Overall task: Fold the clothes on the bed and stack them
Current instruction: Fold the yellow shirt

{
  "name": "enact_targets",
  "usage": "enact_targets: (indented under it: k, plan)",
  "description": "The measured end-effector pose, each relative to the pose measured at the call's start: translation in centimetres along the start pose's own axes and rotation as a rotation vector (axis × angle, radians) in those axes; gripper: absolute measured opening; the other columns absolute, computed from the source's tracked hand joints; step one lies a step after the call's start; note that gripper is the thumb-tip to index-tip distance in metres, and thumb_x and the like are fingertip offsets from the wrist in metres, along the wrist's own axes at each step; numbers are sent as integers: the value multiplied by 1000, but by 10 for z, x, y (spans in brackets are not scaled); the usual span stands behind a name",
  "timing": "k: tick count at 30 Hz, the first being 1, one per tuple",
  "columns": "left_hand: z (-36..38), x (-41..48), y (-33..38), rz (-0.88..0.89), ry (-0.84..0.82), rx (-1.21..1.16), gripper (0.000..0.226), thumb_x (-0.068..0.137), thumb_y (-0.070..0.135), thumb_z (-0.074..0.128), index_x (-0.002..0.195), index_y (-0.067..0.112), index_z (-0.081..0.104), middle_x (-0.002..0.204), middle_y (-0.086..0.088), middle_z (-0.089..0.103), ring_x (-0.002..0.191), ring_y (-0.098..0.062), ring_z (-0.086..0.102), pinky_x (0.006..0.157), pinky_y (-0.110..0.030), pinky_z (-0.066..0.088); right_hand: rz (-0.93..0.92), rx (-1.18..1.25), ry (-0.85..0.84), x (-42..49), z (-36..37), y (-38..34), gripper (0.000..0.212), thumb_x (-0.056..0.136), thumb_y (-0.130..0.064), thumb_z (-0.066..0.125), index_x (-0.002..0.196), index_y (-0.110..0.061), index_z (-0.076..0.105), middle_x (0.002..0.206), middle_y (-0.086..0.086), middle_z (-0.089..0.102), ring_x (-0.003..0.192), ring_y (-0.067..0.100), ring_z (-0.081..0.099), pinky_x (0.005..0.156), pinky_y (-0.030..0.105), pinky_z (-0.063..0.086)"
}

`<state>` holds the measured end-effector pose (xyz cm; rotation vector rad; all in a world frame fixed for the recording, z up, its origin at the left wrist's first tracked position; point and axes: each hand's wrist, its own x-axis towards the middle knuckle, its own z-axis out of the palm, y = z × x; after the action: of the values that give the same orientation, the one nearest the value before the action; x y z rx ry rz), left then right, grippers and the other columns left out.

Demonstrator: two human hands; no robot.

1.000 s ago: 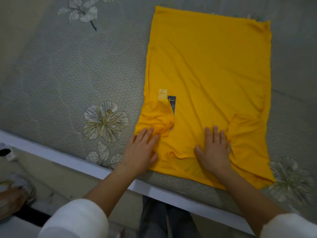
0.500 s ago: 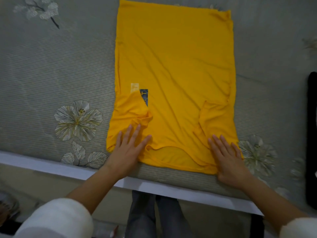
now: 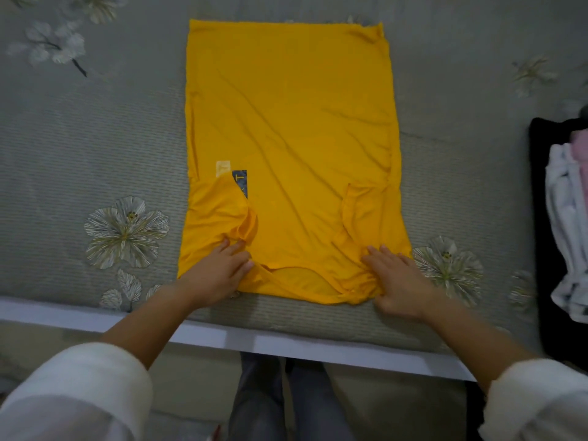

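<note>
On the bed [image 3: 79, 154], whose grey cover bears pale flowers [image 3: 125, 232], a yellow shirt [image 3: 286, 122] lies flat, its neck [image 3: 299, 278] toward the person and its hem at the far end. Both long sides are folded in, so the shirt makes a tall rectangle crossed by a few slanting creases. Each sleeve is turned inward over the body: the left sleeve [image 3: 216, 211] has its end curled up, and the right sleeve [image 3: 366, 214] lies flatter. Just beyond the left sleeve a dark blue label [image 3: 240, 183] shows on the cloth, with a pale patch [image 3: 222, 168] beside it.

The left hand [image 3: 216, 275] rests palm down on the near left corner of the shirt. Its fingers are straight and close together, their tips touch the curled sleeve end, and the thumb points toward the neck. The right hand [image 3: 401, 281] lies on the near right corner, fingers straight and slightly apart on the cloth. Fabric is bunched against its thumb side — whether the thumb nips that bunch cannot be told.

At the right edge, well apart from the shirt, a heap [image 3: 566, 218] of white and pink clothes sits on something black [image 3: 541, 186]. A white rail [image 3: 286, 345] runs along the near side of the bed. Below it the person's legs [image 3: 286, 402] in grey trousers show between two white cuffs [image 3: 79, 386].
</note>
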<state>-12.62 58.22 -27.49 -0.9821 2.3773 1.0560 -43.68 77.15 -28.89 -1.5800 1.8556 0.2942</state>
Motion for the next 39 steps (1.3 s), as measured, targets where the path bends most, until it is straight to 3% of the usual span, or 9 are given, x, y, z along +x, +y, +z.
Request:
enact_targets:
  k: [4,11,14,16,19,22,27,30,39]
  plan:
    - [7,-6,-1,-43,-73,17,29,100,39,39,118,26,58,160,-10,3,146,-25,-11,116,-31,-2,-21,-61,-12,-8,18,-1,84,80,-55,61,149,-33,18,158,0,-16,146,24,-15,117,47,-2]
    - [14,-13,5,-122,-196,221,26,101,36,38,109,22,58,159,-9,-8,146,-31,-11,118,-38,10,24,22,146,-6,14,-1,33,98,-26,46,128,-17,55,155,4,30,144,24,24,111,40,26]
    - [-5,-11,24,-188,-319,5,24,101,27,40,85,18,55,142,-14,40,135,-35,32,106,-37,29,105,153,108,-7,-13,-6,23,97,-25,42,100,-12,61,106,14,65,102,32,58,77,35,42]
    - [-16,-10,34,-250,-425,-139,22,98,23,41,86,15,58,105,-6,54,104,-28,50,85,-32,37,127,152,-45,-7,-31,-10,33,99,-27,38,69,-16,44,72,4,49,72,23,49,60,33,30]
    - [-24,-15,38,-443,-615,-298,26,96,27,48,114,11,58,116,-8,55,116,-29,51,100,-38,37,185,274,-448,-8,-50,-11,38,93,-17,45,62,-22,25,68,-1,31,60,12,26,55,29,21]
    - [-32,-19,33,-472,-720,-384,28,92,27,49,106,8,65,114,-13,66,110,-33,60,107,-52,35,333,588,-589,-12,-73,-8,25,63,-24,56,60,-23,31,66,0,34,56,12,29,57,27,28]
    - [-73,3,13,-454,-647,-587,46,100,40,34,104,13,72,107,-8,72,104,-27,63,105,-55,35,407,734,-302,17,-109,9,23,83,-20,57,100,-5,65,107,25,60,94,33,59,91,48,44]
    - [-103,28,3,-421,-554,-683,56,101,45,29,106,7,70,104,-14,72,102,-33,65,103,-54,39,319,608,-199,51,-134,15,24,92,-22,49,69,-15,45,78,14,41,74,22,42,72,36,34]
    - [-184,138,-27,-399,-35,-741,48,98,46,38,111,7,62,113,-18,66,105,-35,62,99,-51,46,270,505,69,160,-201,43,23,93,-28,57,75,-15,58,76,1,50,79,20,49,64,33,33]
